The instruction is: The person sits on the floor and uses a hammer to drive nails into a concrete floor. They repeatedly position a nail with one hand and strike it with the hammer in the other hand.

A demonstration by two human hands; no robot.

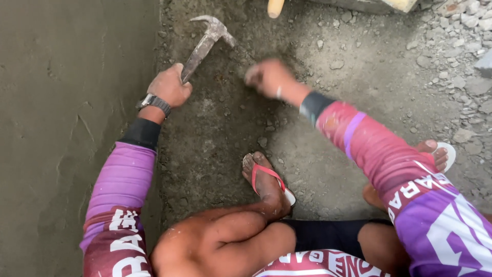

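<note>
Hammer (205, 43) gripped tight in left hand (170, 86), right hand (269, 77) blurred — grip unclear, gravel (461, 77) nearby

bare dirt ground (328, 154), packed and gritty, carries loose grey stones (461, 56) scattered thickest toward the upper right. a smooth wet cement surface (66, 128) borders it on the left. two feet in flip-flops (266, 179) rest on the dirt.

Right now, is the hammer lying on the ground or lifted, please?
Lifted: the left hand grips the hammer by its handle, head raised above the ground.
</note>
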